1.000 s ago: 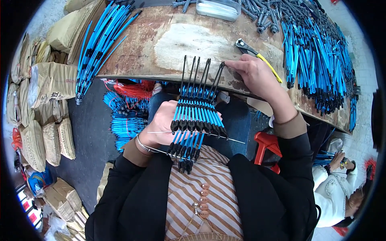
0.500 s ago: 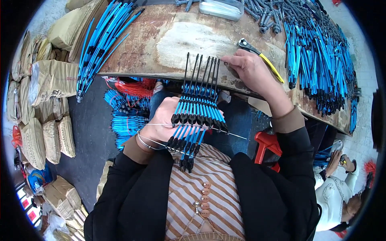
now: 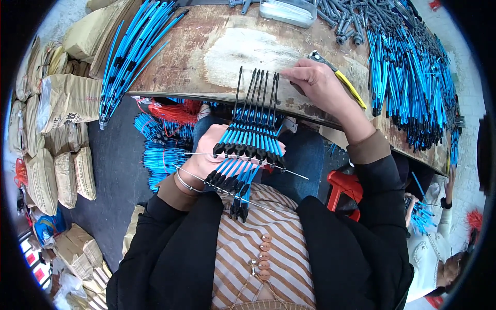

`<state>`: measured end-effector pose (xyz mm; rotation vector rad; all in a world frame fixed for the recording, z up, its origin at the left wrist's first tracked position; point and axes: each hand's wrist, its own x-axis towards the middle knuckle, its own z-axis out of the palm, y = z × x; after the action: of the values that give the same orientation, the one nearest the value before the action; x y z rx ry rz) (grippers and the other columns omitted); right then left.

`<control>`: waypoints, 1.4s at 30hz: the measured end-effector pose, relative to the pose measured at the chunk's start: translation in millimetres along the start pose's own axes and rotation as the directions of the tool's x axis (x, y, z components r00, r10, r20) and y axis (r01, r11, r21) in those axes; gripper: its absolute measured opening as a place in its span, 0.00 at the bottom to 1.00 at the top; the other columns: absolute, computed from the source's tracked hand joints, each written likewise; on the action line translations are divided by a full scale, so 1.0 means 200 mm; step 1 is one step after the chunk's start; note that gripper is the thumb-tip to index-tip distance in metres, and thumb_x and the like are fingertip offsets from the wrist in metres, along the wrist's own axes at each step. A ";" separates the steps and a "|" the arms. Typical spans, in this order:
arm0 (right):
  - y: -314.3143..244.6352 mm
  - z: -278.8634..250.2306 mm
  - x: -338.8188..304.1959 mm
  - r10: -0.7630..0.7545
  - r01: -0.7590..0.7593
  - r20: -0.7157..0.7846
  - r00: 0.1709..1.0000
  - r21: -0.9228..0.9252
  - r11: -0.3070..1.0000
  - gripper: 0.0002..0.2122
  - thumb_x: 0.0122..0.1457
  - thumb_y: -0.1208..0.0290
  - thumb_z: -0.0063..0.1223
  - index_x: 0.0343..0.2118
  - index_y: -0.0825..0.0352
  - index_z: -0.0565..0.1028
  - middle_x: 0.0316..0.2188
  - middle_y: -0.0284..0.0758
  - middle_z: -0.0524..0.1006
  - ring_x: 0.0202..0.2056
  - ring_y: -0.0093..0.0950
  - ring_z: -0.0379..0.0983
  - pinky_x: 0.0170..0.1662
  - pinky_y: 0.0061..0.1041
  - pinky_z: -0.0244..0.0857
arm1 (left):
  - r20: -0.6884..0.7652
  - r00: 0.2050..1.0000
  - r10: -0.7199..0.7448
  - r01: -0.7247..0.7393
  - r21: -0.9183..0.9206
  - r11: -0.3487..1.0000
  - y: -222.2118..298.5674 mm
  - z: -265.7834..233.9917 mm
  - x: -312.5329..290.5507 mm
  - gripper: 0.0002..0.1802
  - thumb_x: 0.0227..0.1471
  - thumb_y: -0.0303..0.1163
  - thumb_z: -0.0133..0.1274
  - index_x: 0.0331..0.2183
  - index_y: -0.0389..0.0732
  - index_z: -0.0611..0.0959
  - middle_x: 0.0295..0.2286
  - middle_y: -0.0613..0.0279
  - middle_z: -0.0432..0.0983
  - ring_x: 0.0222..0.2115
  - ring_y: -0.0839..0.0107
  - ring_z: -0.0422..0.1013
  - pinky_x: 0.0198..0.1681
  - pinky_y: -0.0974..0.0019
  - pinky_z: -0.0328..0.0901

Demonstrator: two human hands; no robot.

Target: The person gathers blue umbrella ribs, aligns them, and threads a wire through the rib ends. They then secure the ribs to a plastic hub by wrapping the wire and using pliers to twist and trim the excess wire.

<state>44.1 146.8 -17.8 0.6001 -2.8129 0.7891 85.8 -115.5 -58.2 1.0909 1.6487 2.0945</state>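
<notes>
Blue rods (image 3: 253, 138) sit side by side in a flat fan above your lap (image 3: 299, 160), tips reaching over the near edge of the counter (image 3: 181, 67). Your left hand (image 3: 208, 148) is closed around them from the left, fingers mostly hidden underneath, probably to hold the row level with its slim black tips (image 3: 257, 75) pointing away from you. Two thin wires (image 3: 295, 174) cross the black joints (image 3: 250, 151), one nearer you, likely keeping the rods in order. Your right hand (image 3: 319, 82) has thumb and index almost together at the rightmost tip; whether they grip it, cannot tell at this size. Cutters (image 3: 350, 89) lie just right of that hand, yellow handle toward you, apparently for easy reach. Loose rods (image 3: 408, 88) heap farther right.
</notes>
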 end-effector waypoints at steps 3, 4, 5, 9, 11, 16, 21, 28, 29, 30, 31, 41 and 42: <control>-0.02 0.01 0.02 -0.020 0.020 0.009 1.000 -0.032 0.999 0.06 0.49 0.81 0.53 0.30 0.66 0.79 0.24 0.30 0.73 0.21 0.26 0.69 0.29 0.24 0.65 | -0.018 1.000 -0.003 0.002 -0.038 0.999 -0.02 0.00 -0.02 0.09 0.37 0.20 0.60 0.18 0.38 0.74 0.19 0.62 0.74 0.15 0.70 0.67 0.20 0.70 0.61; -0.02 0.01 0.03 -0.019 0.019 0.008 1.000 -0.034 0.999 0.06 0.49 0.81 0.53 0.30 0.66 0.79 0.24 0.30 0.73 0.21 0.26 0.69 0.29 0.24 0.65 | -0.016 1.000 -0.002 0.002 -0.039 0.999 -0.03 0.01 -0.02 0.09 0.37 0.20 0.60 0.18 0.38 0.74 0.19 0.62 0.74 0.15 0.70 0.67 0.20 0.70 0.61; -0.03 0.01 0.03 -0.030 0.030 0.003 1.000 -0.057 0.998 0.06 0.49 0.80 0.52 0.30 0.66 0.78 0.24 0.31 0.73 0.21 0.27 0.69 0.28 0.24 0.65 | -0.030 0.999 -0.021 0.019 -0.070 0.997 -0.04 0.01 -0.02 0.09 0.37 0.20 0.60 0.18 0.38 0.74 0.18 0.62 0.74 0.15 0.70 0.67 0.20 0.70 0.61; -0.06 0.02 0.06 -0.066 0.064 -0.010 0.998 -0.125 0.990 0.05 0.51 0.79 0.51 0.31 0.67 0.76 0.25 0.33 0.74 0.22 0.28 0.70 0.28 0.26 0.66 | -0.080 0.991 -0.104 0.087 -0.194 0.977 -0.08 0.02 -0.05 0.09 0.37 0.20 0.60 0.17 0.38 0.74 0.18 0.63 0.74 0.15 0.71 0.68 0.20 0.70 0.61; -0.06 0.04 0.08 -0.076 0.070 -0.023 0.997 -0.189 0.979 0.05 0.52 0.78 0.50 0.32 0.66 0.73 0.25 0.34 0.75 0.22 0.30 0.71 0.28 0.27 0.66 | -0.105 0.984 -0.147 0.117 -0.252 0.961 -0.10 0.02 -0.07 0.10 0.37 0.20 0.60 0.17 0.38 0.73 0.18 0.63 0.74 0.15 0.71 0.68 0.19 0.70 0.61; -0.06 0.05 0.13 -0.159 0.155 0.010 0.987 -0.296 0.943 0.07 0.52 0.76 0.49 0.35 0.64 0.69 0.26 0.36 0.75 0.23 0.33 0.73 0.28 0.30 0.66 | -0.115 0.951 -0.286 0.232 -0.341 0.911 -0.10 0.00 -0.09 0.09 0.37 0.20 0.60 0.17 0.38 0.74 0.19 0.63 0.75 0.16 0.72 0.69 0.20 0.71 0.62; -0.03 0.04 0.15 -0.181 0.199 0.087 0.980 -0.296 0.934 0.09 0.52 0.75 0.49 0.36 0.62 0.66 0.25 0.36 0.75 0.24 0.33 0.73 0.27 0.30 0.66 | -0.077 0.866 -0.494 0.425 -0.406 0.809 -0.07 -0.04 -0.08 0.09 0.37 0.20 0.61 0.18 0.37 0.75 0.20 0.62 0.77 0.18 0.73 0.71 0.21 0.72 0.65; -0.07 0.08 0.22 -0.316 0.356 0.165 0.934 -0.450 0.819 0.09 0.51 0.74 0.47 0.36 0.60 0.66 0.27 0.34 0.72 0.27 0.30 0.72 0.29 0.27 0.66 | -0.066 0.851 -0.522 0.442 -0.447 0.778 -0.02 -0.05 -0.07 0.08 0.36 0.18 0.61 0.18 0.36 0.76 0.21 0.63 0.78 0.19 0.75 0.72 0.22 0.74 0.66; -0.07 0.08 0.22 -0.317 0.358 0.165 0.934 -0.450 0.818 0.09 0.51 0.74 0.47 0.36 0.60 0.66 0.27 0.34 0.72 0.27 0.30 0.72 0.29 0.27 0.66 | -0.070 0.858 -0.509 0.427 -0.451 0.784 -0.01 -0.05 -0.06 0.08 0.36 0.18 0.61 0.18 0.36 0.76 0.21 0.63 0.78 0.19 0.75 0.72 0.22 0.75 0.66; -0.08 0.07 0.23 -0.334 0.388 0.199 0.922 -0.442 0.809 0.10 0.51 0.75 0.46 0.37 0.60 0.66 0.27 0.34 0.72 0.28 0.30 0.71 0.29 0.27 0.66 | -0.075 0.865 -0.496 0.413 -0.454 0.789 0.00 -0.05 -0.06 0.08 0.35 0.17 0.61 0.18 0.36 0.76 0.21 0.63 0.78 0.19 0.76 0.72 0.22 0.75 0.66; -0.08 0.05 0.23 -0.350 0.418 0.232 0.908 -0.432 0.799 0.11 0.51 0.75 0.46 0.38 0.59 0.66 0.28 0.33 0.71 0.29 0.30 0.71 0.30 0.26 0.65 | -0.079 0.872 -0.483 0.398 -0.458 0.795 0.01 -0.05 -0.06 0.08 0.35 0.17 0.61 0.18 0.36 0.77 0.21 0.63 0.78 0.19 0.76 0.72 0.22 0.75 0.66; -0.15 -0.03 0.20 -0.193 0.355 0.416 0.889 -0.358 0.864 0.12 0.50 0.79 0.44 0.39 0.60 0.70 0.30 0.35 0.70 0.31 0.32 0.69 0.36 0.27 0.65 | 0.023 0.808 -0.589 0.501 -0.553 0.666 0.10 -0.03 0.02 0.05 0.40 0.18 0.56 0.26 0.32 0.79 0.22 0.65 0.78 0.19 0.80 0.70 0.23 0.79 0.65; -0.15 -0.04 0.19 -0.183 0.327 0.407 0.895 -0.318 0.890 0.12 0.50 0.80 0.44 0.38 0.61 0.71 0.30 0.35 0.69 0.30 0.32 0.69 0.36 0.28 0.65 | 0.039 0.794 -0.606 0.518 -0.564 0.643 0.11 -0.03 0.03 0.05 0.41 0.18 0.55 0.27 0.32 0.79 0.22 0.65 0.78 0.19 0.80 0.70 0.23 0.79 0.65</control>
<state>22.4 114.5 12.4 1.1199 -2.9884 0.0714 82.9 -123.4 -36.9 0.1761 1.0934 2.0227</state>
